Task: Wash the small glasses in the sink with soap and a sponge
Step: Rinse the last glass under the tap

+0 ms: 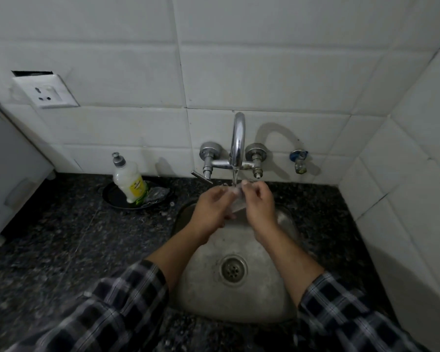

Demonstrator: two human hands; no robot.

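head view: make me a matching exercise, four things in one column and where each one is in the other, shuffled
1 glass
2 soap bottle
3 socket
4 drain

A on the wall
B at the bottom of the sink
C in a black dish on the counter
D held by left hand and right hand under the tap

Pairs: 1-D, 2-C, 3-A, 4-B
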